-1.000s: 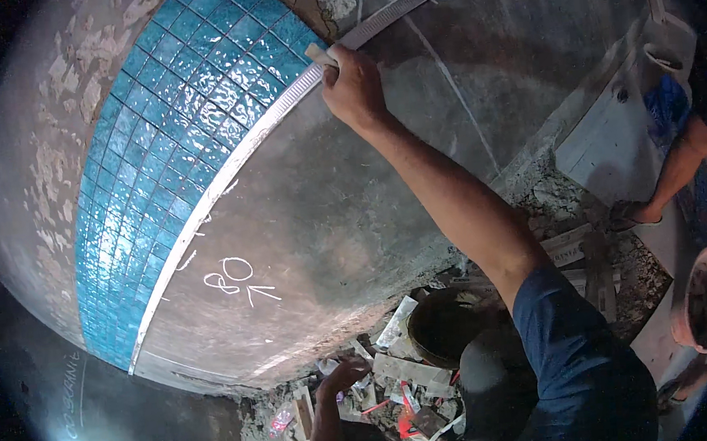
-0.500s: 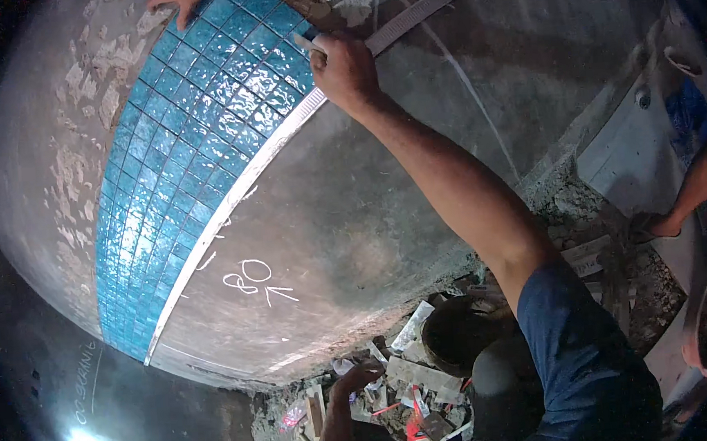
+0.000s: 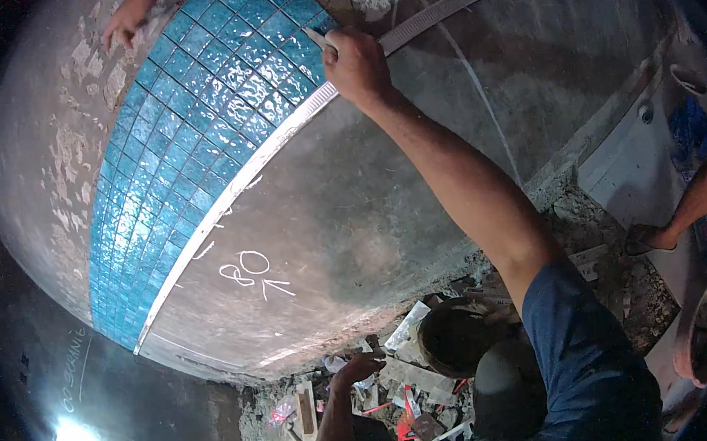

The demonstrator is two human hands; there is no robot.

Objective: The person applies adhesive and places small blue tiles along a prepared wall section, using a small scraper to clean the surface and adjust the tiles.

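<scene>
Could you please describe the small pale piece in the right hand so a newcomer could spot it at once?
On the grey wall, find the band of blue tiles. At its upper right end is the right hand, gripping the small pale piece. Unlike the glossy tiles beside it, it is narrow and whitish.

The blue tiles look glossy and rippled, the grey wall matt.

Left head-worn fisheye: looks down, near tiled wall.
</scene>
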